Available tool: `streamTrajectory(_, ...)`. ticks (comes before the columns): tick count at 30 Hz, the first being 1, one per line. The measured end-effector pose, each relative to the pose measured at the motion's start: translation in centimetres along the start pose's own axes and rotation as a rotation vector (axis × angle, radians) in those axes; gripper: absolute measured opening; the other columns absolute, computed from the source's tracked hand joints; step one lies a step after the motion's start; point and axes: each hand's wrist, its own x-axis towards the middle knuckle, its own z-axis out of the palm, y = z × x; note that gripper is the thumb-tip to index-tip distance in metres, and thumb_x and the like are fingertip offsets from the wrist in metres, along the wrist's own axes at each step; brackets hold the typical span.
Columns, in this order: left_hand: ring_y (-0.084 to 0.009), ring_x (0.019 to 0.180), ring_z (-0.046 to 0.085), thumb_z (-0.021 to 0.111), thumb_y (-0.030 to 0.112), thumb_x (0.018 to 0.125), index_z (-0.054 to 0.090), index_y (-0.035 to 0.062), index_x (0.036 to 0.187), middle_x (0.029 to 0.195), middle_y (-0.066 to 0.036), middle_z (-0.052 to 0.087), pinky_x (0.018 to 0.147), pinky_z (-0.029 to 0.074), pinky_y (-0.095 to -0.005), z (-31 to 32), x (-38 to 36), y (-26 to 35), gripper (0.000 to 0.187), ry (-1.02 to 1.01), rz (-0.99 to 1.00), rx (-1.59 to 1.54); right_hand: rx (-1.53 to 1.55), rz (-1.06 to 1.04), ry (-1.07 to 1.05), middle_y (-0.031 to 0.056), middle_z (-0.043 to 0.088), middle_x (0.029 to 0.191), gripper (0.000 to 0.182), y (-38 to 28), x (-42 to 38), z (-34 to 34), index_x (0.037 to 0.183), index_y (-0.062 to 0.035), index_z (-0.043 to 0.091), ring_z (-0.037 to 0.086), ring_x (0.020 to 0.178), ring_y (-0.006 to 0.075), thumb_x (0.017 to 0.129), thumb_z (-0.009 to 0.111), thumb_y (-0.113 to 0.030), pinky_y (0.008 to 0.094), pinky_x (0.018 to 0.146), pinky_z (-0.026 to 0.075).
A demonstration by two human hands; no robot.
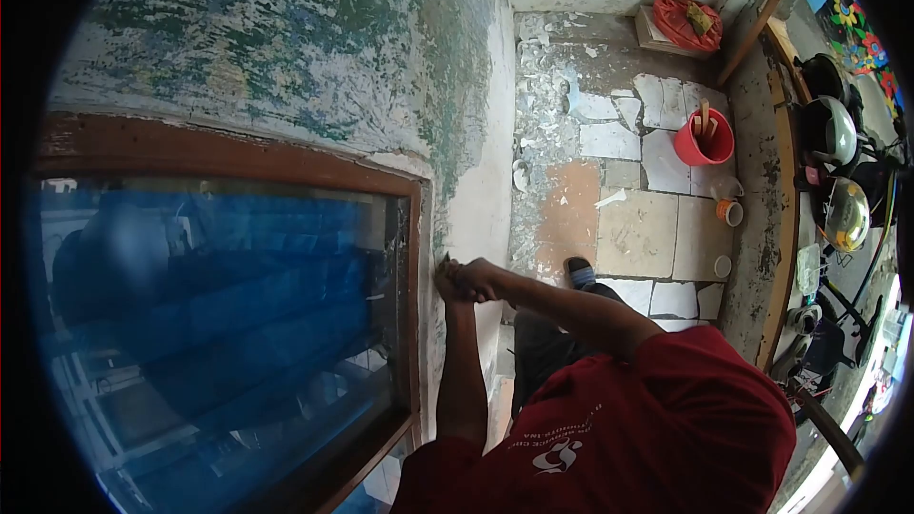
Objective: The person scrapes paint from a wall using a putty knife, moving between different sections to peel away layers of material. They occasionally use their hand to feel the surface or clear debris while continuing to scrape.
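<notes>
My left hand and my right hand are together against the narrow strip of wall beside the window frame. Both are closed around a small tool, apparently a scraper, of which only a dark tip shows above the fingers. Its handle is hidden by my hands. Green and white paint on the wall is patchy and flaking, while a paler, barer band runs down near the corner.
Paint flakes litter the tiled floor along the wall. A red bucket holding wooden-handled items stands at right, near a cup. A red bag sits at the back. Pans crowd beyond the low wall.
</notes>
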Motion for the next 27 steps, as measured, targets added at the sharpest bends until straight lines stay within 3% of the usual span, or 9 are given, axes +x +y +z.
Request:
streamTrajectory(1, -0.0126, 0.043, 0.041, 0.046, 0.023, 0.086, 0.038, 0.0128, 0.058, 0.048, 0.002, 0.036, 0.043, 0.039, -0.0279, -0.6, 1.3, -0.3, 0.030, 0.005, 0.026, 0.123, 0.336, -0.083, -0.197, 0.0009, 0.046, 0.050, 0.039, 1.0, 1.0, -1.2, 0.063, -0.0075, 0.052, 0.043, 0.036, 0.0112, 0.086, 0.051, -0.038, 0.0238, 0.030, 0.031)
streamTrajectory(2, -0.0152, 0.047, 0.045, 0.038, 0.025, 0.087, 0.047, 0.0094, 0.065, 0.059, 0.000, 0.046, 0.049, 0.042, -0.0282, -5.6, 4.9, -2.6, 0.028, -0.079, 0.028, 0.011, 0.063, -0.498, -0.307, -0.0001, 0.047, 0.052, 0.034, 3.7, 4.5, -3.3, 0.065, -0.0084, 0.053, 0.042, 0.037, 0.0097, 0.085, 0.053, -0.036, 0.0224, 0.030, 0.030)
streamTrajectory(3, -0.0149, 0.051, 0.051, 0.043, 0.023, 0.085, 0.049, 0.0099, 0.066, 0.057, -0.004, 0.051, 0.044, 0.044, -0.0282, -1.9, 3.6, -3.4, 0.024, 0.076, -0.081, -0.472, -0.002, -0.488, -0.292, -0.0009, 0.047, 0.054, 0.029, 3.9, 4.5, -4.1, 0.067, -0.0092, 0.054, 0.042, 0.038, 0.0085, 0.084, 0.054, -0.034, 0.0213, 0.031, 0.030)
streamTrajectory(4, -0.0165, 0.054, 0.052, 0.042, 0.022, 0.086, 0.050, 0.0088, 0.068, 0.058, -0.004, 0.050, 0.049, 0.045, -0.0292, 0.5, 1.8, -2.9, 0.024, 0.126, -0.097, -0.357, -0.068, -0.478, -0.278, -0.0018, 0.047, 0.055, 0.025, 4.2, 4.4, -4.9, 0.070, -0.0099, 0.055, 0.041, 0.039, 0.0072, 0.083, 0.054, -0.031, 0.0202, 0.032, 0.029)
streamTrajectory(5, -0.0182, 0.056, 0.053, 0.041, 0.021, 0.087, 0.050, 0.0076, 0.069, 0.059, -0.004, 0.050, 0.053, 0.047, -0.0302, 2.8, -0.2, -2.3, 0.024, 0.178, -0.112, -0.244, 0.089, -0.051, -0.147, -0.0026, 0.047, 0.057, 0.021, 2.7, 0.6, -4.6, 0.072, -0.0105, 0.056, 0.040, 0.039, 0.0062, 0.082, 0.055, -0.029, 0.0193, 0.032, 0.029)
streamTrajectory(9, -0.0191, 0.065, 0.055, 0.040, 0.020, 0.090, 0.052, 0.0067, 0.079, 0.062, -0.004, 0.051, 0.062, 0.048, -0.0319, 6.6, -5.1, -2.0, 0.021, 0.177, -0.094, -0.221, -0.070, -0.139, -0.147, 0.0017, 0.049, 0.061, 0.050, 6.2, -3.0, -5.8, 0.091, -0.0053, 0.058, 0.042, 0.040, 0.0071, 0.084, 0.048, -0.054, 0.0221, 0.032, 0.032)
streamTrajectory(11, -0.0214, 0.068, 0.056, 0.045, 0.025, 0.090, 0.053, 0.0048, 0.089, 0.068, -0.007, 0.055, 0.073, 0.049, -0.0344, 5.2, -6.0, -2.7, 0.022, 0.127, -0.003, -0.233, -0.181, -0.086, -0.049, -0.0001, 0.053, 0.065, 0.047, 4.3, -8.6, -4.5, 0.116, -0.0095, 0.056, 0.043, 0.040, 0.0038, 0.087, 0.052, -0.046, 0.0187, 0.033, 0.032)
streamTrajectory(15, -0.0172, 0.069, 0.054, 0.049, 0.023, 0.091, 0.047, 0.0065, 0.107, 0.083, -0.006, 0.053, 0.073, 0.050, -0.0337, 0.1, -4.0, -4.8, 0.023, 0.185, -0.005, -0.347, -0.199, -0.199, -0.006, 0.0069, 0.055, 0.069, 0.052, 7.8, -5.3, -3.1, 0.121, -0.0092, 0.051, 0.046, 0.043, 0.0110, 0.089, 0.044, -0.049, 0.0250, 0.036, 0.038)
streamTrajectory(27, -0.0173, 0.055, 0.052, 0.057, 0.045, 0.085, 0.048, 0.0109, 0.064, 0.060, -0.003, 0.051, 0.053, 0.045, -0.0286, -1.0, 1.4, 0.1, 0.041, 0.196, -0.413, -0.042, -0.211, -0.285, 0.126, 0.0116, 0.057, 0.079, 0.053, 3.6, -2.2, 1.1, 0.134, -0.0136, 0.038, 0.052, 0.047, 0.0184, 0.093, 0.033, -0.046, 0.0280, 0.039, 0.045)
